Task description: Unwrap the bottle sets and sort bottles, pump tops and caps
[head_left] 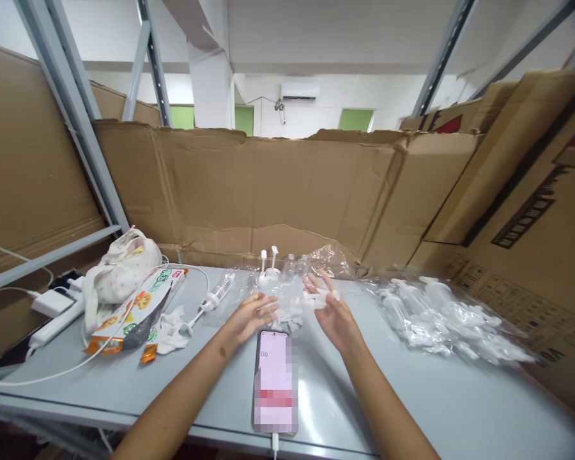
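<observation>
Both hands, left (pixel 250 314) and right (pixel 329 305), spread open, seemingly around small white pump parts (pixel 292 306).

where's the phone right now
In the head view the phone lies flat at the table's near edge, centre, between the forearms, just below the left hand.

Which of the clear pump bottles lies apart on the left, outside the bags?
The single bottle lying beside the snack packet; the others are bagged at right.
</observation>
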Action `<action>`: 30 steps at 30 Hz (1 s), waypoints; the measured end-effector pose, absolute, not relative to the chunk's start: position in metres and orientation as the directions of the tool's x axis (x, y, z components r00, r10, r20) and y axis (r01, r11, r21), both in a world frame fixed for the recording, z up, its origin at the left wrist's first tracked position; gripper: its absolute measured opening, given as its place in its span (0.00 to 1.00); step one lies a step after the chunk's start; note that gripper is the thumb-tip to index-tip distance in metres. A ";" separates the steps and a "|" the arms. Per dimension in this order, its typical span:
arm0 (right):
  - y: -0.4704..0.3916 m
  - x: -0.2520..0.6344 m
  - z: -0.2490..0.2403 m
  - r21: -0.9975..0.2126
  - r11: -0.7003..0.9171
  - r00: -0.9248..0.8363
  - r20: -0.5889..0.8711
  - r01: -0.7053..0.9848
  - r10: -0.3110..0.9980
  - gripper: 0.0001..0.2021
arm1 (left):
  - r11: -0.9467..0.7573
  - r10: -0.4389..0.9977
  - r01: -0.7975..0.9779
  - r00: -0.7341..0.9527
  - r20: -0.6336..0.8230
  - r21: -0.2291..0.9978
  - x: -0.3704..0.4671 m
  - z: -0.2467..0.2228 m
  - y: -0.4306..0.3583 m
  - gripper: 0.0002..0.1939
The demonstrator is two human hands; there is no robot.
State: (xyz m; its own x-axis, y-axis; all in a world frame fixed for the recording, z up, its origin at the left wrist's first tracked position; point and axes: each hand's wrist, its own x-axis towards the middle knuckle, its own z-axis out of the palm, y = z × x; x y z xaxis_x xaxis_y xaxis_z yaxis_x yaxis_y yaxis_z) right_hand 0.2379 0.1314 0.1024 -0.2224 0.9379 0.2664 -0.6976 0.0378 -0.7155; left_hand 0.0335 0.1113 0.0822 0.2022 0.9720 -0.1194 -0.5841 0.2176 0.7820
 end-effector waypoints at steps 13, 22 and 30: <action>0.134 0.226 0.079 -0.915 0.140 -0.335 0.277 -0.379 0.901 0.30 | 0.225 0.974 -0.706 0.159 -0.160 0.672 0.035 0.080 0.115 0.04; 0.135 0.224 0.077 -0.950 0.031 -0.325 0.137 -0.312 0.936 0.24 | 0.182 0.979 -0.626 0.186 -0.081 0.759 0.035 0.080 0.115 0.09; 0.143 0.234 0.081 -0.932 0.051 -0.228 0.140 -0.359 0.964 0.22 | 0.220 0.974 -0.531 0.168 -0.153 0.818 0.029 0.074 0.118 0.17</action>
State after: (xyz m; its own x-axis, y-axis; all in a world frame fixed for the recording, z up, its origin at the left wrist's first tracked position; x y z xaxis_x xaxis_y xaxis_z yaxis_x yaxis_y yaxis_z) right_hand 0.2343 0.1431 0.0806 -0.2277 0.9636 0.1402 -0.3592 0.0507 -0.9319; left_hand 0.0289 0.1177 0.0740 0.1678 0.9739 -0.1530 -0.5313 0.2201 0.8181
